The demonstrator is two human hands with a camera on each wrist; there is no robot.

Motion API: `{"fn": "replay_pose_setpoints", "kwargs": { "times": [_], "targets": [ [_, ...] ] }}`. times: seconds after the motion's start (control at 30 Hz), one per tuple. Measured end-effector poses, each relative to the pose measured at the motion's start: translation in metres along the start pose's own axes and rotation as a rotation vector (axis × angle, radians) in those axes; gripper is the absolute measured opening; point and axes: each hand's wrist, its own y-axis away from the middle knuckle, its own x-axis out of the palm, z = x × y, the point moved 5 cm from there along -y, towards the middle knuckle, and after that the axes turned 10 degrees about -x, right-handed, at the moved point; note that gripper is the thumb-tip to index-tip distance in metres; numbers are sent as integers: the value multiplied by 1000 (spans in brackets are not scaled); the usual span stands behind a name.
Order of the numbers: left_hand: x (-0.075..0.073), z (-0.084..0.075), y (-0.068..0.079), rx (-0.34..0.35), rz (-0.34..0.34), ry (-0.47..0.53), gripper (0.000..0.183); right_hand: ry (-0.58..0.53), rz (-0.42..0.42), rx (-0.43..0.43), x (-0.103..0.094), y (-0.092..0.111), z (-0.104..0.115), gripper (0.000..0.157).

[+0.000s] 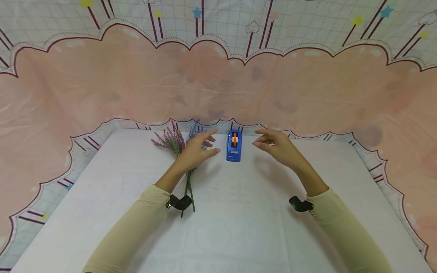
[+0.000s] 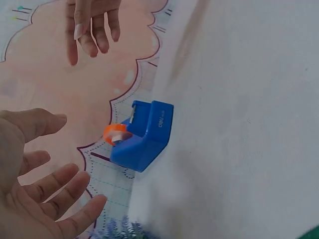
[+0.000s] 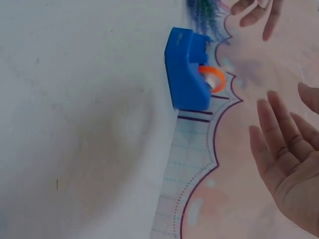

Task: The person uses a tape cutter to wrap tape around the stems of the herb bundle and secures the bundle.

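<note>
A blue tape dispenser (image 1: 233, 151) with an orange tape core (image 2: 115, 134) stands at the far edge of the white table. My left hand (image 1: 198, 149) hovers to its left, fingers loosely spread and holding nothing. On the other side my right hand (image 1: 277, 147) is raised with relaxed fingers, also holding nothing. Both hands are apart from the dispenser (image 3: 187, 72). Beneath the left hand lie artificial lavender stems (image 1: 174, 140) with purple and blue blooms, partly hidden by that hand and wrist; their green stalks cross and point toward me.
The white tabletop (image 1: 239, 227) carries these things. A patterned cloth (image 1: 205, 87) with peach cloud shapes, stars and stripes covers what is behind and around the table. Each wrist wears a small black camera (image 1: 181, 203).
</note>
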Motion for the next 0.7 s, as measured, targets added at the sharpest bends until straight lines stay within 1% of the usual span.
{"fn": "replay_pose_setpoints", "kwargs": {
  "times": [0.23,0.4,0.5,0.7],
  "targets": [
    [14,9,-19,-52,79,129,67,-76,67,19,17,-22,-9,44],
    [23,15,-31,-97,114,224,65,-84,110,70,28,-40,-15,46],
    [27,17,-36,-115,126,271,65,-85,119,89,34,-51,-18,46],
    [36,20,-44,-154,150,326,64,-87,112,83,46,-69,-22,42]
  ]
}}
